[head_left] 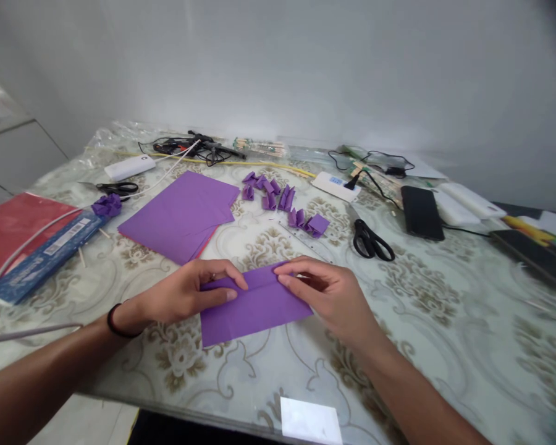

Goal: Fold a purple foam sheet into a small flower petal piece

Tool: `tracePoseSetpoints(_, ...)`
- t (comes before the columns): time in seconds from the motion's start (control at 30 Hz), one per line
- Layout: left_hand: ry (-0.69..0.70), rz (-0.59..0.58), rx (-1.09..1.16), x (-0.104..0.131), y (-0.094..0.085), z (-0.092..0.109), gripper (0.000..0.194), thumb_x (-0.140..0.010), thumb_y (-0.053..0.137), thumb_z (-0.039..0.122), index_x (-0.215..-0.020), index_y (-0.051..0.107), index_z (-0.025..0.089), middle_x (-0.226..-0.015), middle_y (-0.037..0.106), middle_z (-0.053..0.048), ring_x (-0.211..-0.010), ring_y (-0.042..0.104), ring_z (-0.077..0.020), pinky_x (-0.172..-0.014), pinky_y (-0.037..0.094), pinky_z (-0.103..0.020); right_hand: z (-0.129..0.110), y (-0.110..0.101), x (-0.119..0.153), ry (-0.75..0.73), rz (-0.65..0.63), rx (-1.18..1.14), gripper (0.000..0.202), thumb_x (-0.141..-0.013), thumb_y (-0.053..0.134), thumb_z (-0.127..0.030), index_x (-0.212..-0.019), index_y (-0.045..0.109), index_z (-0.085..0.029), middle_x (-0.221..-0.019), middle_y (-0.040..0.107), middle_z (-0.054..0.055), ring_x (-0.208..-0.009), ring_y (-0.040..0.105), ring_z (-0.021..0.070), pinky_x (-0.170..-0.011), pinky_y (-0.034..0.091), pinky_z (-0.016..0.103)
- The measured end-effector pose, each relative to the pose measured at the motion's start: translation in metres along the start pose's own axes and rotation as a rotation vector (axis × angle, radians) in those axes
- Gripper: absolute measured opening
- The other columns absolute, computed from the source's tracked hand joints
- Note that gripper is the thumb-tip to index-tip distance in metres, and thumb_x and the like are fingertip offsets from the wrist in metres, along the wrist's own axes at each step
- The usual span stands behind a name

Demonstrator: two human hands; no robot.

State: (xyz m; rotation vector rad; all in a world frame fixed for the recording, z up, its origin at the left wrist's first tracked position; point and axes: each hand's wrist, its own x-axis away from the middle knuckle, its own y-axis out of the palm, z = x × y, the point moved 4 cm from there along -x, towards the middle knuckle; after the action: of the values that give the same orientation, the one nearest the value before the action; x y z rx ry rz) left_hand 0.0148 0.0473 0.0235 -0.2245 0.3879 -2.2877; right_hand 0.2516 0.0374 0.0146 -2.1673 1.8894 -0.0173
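Observation:
A sheet of purple paper (254,312) with a crease along its length lies over the near middle of the table. My left hand (192,290) is closed on its upper left part, thumb on top and index finger along the fold. At the upper right edge, my right hand (328,290) pinches the paper between thumb and fingers. Beyond my left hand rests a stack of purple paper (180,213), with a red edge showing underneath. Several small folded purple paper pieces (285,198) lie in a loose row past my hands.
Black-handled scissors (370,240) lie to the right, another pair (118,188) at far left. A crumpled purple paper (106,206) sits by a red and blue pack (41,247). Phones (421,213), a power strip (336,185) and cables (208,150) line the back and right.

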Motion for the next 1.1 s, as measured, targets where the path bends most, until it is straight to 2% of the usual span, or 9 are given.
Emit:
tracePoseSetpoints(0.17, -0.005, 0.080, 0.072, 0.000, -0.007, 0.002, 0.016, -0.098, 0.065, 0.025, -0.109, 0.074, 0.019, -0.102, 0.072, -0.005, -0.076, 0.059, -0.0145, -0.063, 0.044, -0.023, 0.006, -0.007, -0.002, -0.002, 0.078, -0.004, 0.008, -0.085, 0.082, -0.030, -0.089, 0.087, -0.025, -0.094, 0.082, 0.005, -0.076, 0.071, 0.0199, -0.060, 0.055, 0.028)
tracePoseSetpoints(0.3, -0.030, 0.107, 0.134, 0.000, -0.008, 0.001, 0.016, -0.098, 0.063, 0.025, -0.109, 0.073, 0.018, -0.083, 0.065, 0.000, -0.059, 0.047, -0.0100, -0.052, 0.035, -0.021, 0.011, -0.011, -0.001, 0.006, 0.113, -0.002, 0.010, -0.087, 0.081, -0.033, -0.092, 0.086, -0.025, -0.091, 0.080, 0.004, -0.070, 0.067, 0.0182, -0.056, 0.051, 0.027)
tracePoseSetpoints(0.4, -0.013, 0.159, 0.137, 0.000, -0.011, 0.001, 0.015, -0.098, 0.062, 0.025, -0.103, 0.075, 0.017, -0.076, 0.061, 0.001, -0.059, 0.045, -0.0100, -0.052, 0.034, -0.021, 0.006, -0.012, -0.001, -0.018, 0.053, 0.044, 0.016, -0.095, 0.069, -0.029, -0.098, 0.085, -0.027, -0.089, 0.076, 0.004, -0.069, 0.064, 0.0175, -0.053, 0.046, 0.026)
tracePoseSetpoints(0.53, -0.033, 0.242, 0.140, 0.002, -0.014, -0.003, 0.016, -0.098, 0.064, 0.026, -0.099, 0.077, 0.017, -0.069, 0.058, 0.002, -0.055, 0.041, -0.0089, -0.050, 0.030, -0.021, -0.005, -0.013, -0.001, -0.136, -0.106, 0.012, 0.034, -0.093, 0.055, -0.017, -0.105, 0.085, -0.029, -0.113, 0.075, 0.007, -0.102, 0.070, 0.0260, -0.071, 0.056, 0.032)
tracePoseSetpoints(0.6, -0.051, 0.266, 0.171, 0.002, -0.015, -0.006, 0.016, -0.097, 0.067, 0.028, -0.100, 0.078, 0.017, -0.066, 0.058, 0.003, -0.053, 0.040, -0.0085, -0.048, 0.028, -0.021, -0.006, -0.011, 0.001, -0.158, -0.204, -0.035, 0.041, -0.091, 0.053, -0.015, -0.115, 0.082, -0.031, -0.124, 0.071, 0.007, -0.111, 0.068, 0.0279, -0.078, 0.059, 0.035)
tracePoseSetpoints(0.7, -0.029, 0.321, 0.183, 0.003, -0.017, -0.009, 0.016, -0.095, 0.072, 0.029, -0.103, 0.081, 0.018, -0.080, 0.071, -0.002, -0.061, 0.052, -0.0108, -0.053, 0.037, -0.022, -0.008, -0.008, 0.003, -0.179, -0.262, 0.013, 0.048, -0.087, 0.056, -0.010, -0.123, 0.079, -0.033, -0.132, 0.068, 0.007, -0.116, 0.067, 0.0283, -0.083, 0.061, 0.036)
tracePoseSetpoints(0.83, 0.029, 0.357, 0.129, 0.004, -0.019, -0.006, 0.018, -0.096, 0.074, 0.028, -0.109, 0.084, 0.020, -0.111, 0.079, -0.008, -0.089, 0.069, -0.0199, -0.069, 0.049, -0.025, -0.010, -0.003, 0.005, -0.221, -0.268, 0.099, 0.048, -0.086, 0.066, -0.005, -0.120, 0.080, -0.035, -0.138, 0.067, 0.005, -0.128, 0.063, 0.0284, -0.099, 0.058, 0.040)
tracePoseSetpoints(1.0, 0.042, 0.331, 0.137, 0.004, -0.016, 0.004, 0.021, -0.095, 0.075, 0.031, -0.112, 0.085, 0.023, -0.118, 0.079, -0.009, -0.095, 0.071, -0.0232, -0.069, 0.053, -0.027, -0.008, -0.003, 0.002, -0.265, -0.236, 0.055, 0.032, -0.088, 0.083, -0.021, -0.116, 0.083, -0.036, -0.121, 0.072, 0.006, -0.110, 0.070, 0.0253, -0.095, 0.059, 0.038)
tracePoseSetpoints(1.1, 0.069, 0.275, 0.203, 0.004, -0.013, 0.009, 0.027, -0.092, 0.079, 0.034, -0.118, 0.083, 0.026, -0.126, 0.076, -0.009, -0.107, 0.072, -0.0272, -0.079, 0.058, -0.031, -0.006, -0.005, 0.001, -0.260, -0.189, 0.016, 0.025, -0.088, 0.087, -0.031, -0.112, 0.084, -0.036, -0.115, 0.074, 0.005, -0.105, 0.071, 0.0230, -0.090, 0.060, 0.034)
